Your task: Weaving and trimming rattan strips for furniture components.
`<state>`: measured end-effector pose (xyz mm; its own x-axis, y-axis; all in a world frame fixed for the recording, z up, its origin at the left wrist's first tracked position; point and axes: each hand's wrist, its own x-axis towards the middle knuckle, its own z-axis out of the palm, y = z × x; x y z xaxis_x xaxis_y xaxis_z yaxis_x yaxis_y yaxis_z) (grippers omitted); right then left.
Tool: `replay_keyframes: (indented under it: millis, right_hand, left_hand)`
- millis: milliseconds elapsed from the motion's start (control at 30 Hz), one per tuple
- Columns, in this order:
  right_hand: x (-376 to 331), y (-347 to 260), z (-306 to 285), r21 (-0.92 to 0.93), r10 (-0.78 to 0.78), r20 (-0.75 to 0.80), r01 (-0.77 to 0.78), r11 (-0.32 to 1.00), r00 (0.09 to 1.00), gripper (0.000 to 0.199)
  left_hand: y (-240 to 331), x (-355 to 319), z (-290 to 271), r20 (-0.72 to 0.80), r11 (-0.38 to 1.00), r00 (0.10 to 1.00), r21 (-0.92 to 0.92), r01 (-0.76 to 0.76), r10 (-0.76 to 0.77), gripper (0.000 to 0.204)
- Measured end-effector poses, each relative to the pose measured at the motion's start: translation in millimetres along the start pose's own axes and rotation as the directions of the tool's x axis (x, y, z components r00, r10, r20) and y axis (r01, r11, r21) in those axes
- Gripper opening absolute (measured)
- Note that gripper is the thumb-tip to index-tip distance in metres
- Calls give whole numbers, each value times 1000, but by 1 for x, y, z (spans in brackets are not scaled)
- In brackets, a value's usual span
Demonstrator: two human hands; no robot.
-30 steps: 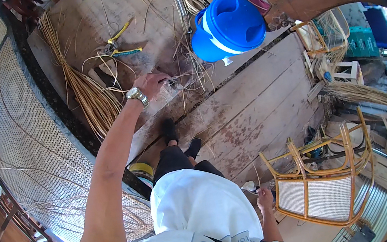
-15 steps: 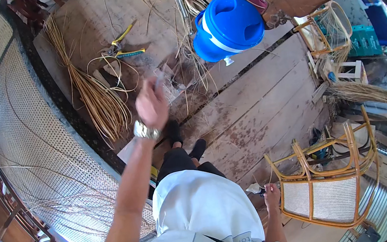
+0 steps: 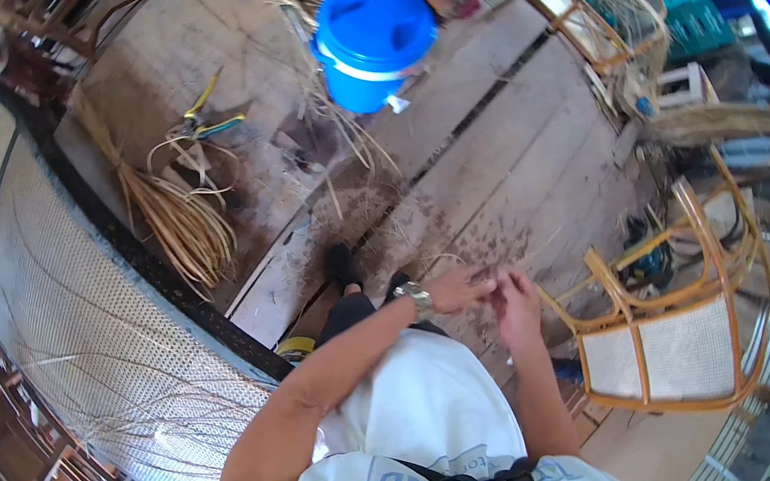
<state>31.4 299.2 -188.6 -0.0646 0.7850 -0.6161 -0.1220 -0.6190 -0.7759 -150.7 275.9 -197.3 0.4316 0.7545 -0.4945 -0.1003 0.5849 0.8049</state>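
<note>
My left hand (image 3: 461, 290), with a metal watch (image 3: 418, 300) on its wrist, reaches across the front of my body. Its fingertips meet those of my right hand (image 3: 517, 306). The fingers of both hands are drawn together in a pinch; whatever lies between them is too small to make out. Close by on the right stands a cane chair (image 3: 645, 406) with a pale woven panel. The plank floor (image 3: 506, 176) lies beyond my hands.
At left stands a large woven cane panel (image 3: 89, 277) with a dark frame. Behind it lie a bundle of cane strips (image 3: 169, 209) and yellow-handled cutters (image 3: 204, 126). A blue drink cooler (image 3: 374, 41) stands ahead; another cane-framed piece (image 3: 594, 31) is far right.
My left hand has swung right and back from the floor by the cane bundle to meet my right hand. My right hand has come up and forward. The view has shifted.
</note>
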Motion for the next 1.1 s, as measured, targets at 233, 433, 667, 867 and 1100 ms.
replay_keyframes:
  millis: [233,433,667,867,1100]
  right_hand:
    - [86,-89,-205,164,-103,-275,153,975,956,8]
    - [102,-111,-319,76,-149,-283,177,981,947,5]
    - [126,-28,-275,-910,-870,-300,-392,137,392,40]
    - [35,10,40,-695,-289,623,684,223,727,38]
    - [7,8,83,-666,100,723,650,367,684,29]
  left_hand:
    - [-15,-117,-118,50,943,954,169,285,-297,31]
    - [-52,-158,-173,79,901,902,-61,430,-425,30]
    - [-63,-128,-149,-42,925,924,12,380,-379,29]
    - [-74,-93,-132,151,933,930,-83,351,-336,31]
    - [-69,-104,-148,65,947,950,-78,311,-307,25]
